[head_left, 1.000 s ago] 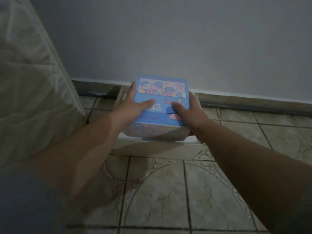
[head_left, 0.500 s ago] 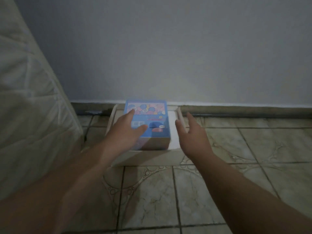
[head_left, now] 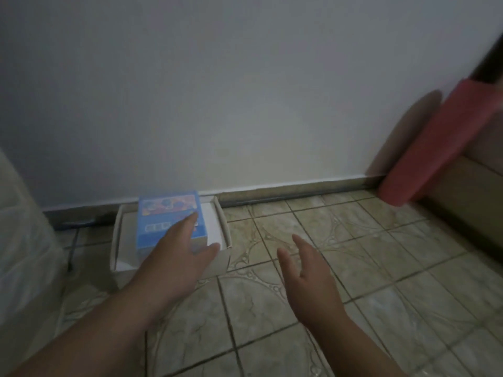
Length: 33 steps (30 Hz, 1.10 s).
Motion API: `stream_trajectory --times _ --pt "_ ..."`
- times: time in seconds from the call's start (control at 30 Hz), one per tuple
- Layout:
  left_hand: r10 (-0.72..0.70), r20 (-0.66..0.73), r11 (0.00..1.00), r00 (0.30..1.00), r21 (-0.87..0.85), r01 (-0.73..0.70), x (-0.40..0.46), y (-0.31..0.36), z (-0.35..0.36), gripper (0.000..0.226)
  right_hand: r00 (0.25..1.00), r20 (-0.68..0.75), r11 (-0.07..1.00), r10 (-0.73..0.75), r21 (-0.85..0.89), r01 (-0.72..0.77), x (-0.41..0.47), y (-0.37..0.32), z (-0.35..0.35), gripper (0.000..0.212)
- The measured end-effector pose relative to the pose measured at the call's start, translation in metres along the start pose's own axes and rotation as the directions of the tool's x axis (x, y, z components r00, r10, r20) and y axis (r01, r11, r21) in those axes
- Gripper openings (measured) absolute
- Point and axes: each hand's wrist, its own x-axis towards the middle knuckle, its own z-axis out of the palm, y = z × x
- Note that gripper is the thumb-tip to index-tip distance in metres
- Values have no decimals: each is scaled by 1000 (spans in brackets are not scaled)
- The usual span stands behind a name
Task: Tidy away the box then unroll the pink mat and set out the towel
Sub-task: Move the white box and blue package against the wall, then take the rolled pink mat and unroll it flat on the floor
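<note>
Tiled floor (head_left: 272,308), nearest. Right hand (head_left: 309,281): spread, empty, hovering. Left hand (head_left: 177,257): spread, holding nothing, over blue box (head_left: 163,221), which sits in white carton (head_left: 171,238) against wall at 11 o'clock, seemingly stowed. Pink mat (head_left: 435,148): rolled, leaning at 2 o'clock, awaiting unrolling.

blue box (head_left: 168,221), pink mat (head_left: 432,148), patterned floor tiles (head_left: 272,295)

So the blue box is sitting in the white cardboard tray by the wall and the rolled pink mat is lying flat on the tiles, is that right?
Not quite: the head view shows the rolled pink mat leaning against the wall, not flat. The blue box does sit in the white cardboard tray by the wall.
</note>
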Motion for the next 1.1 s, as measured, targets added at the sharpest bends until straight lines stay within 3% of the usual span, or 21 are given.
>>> stream_trajectory --times 0.27,0.53,0.73,0.9,1.1 --pt "97 262 986 960 104 -128 6 138 -41 81 985 -89 988 148 58 -143 0 -74 -140 82" --pt "160 416 981 895 36 -192 -38 295 -89 74 926 -90 926 366 136 -352 -38 -144 -294 82" --pt "198 505 974 840 -4 -227 -71 442 -116 74 885 -123 892 449 125 -435 -59 -190 -435 79" --pt "256 505 954 824 6 -300 -93 542 -102 76 879 -165 894 447 70 -442 -66 -188 -514 69" --pt "249 549 945 798 44 -325 -130 596 -57 78 874 -141 885 465 31 -465 -83 -148 -570 73"
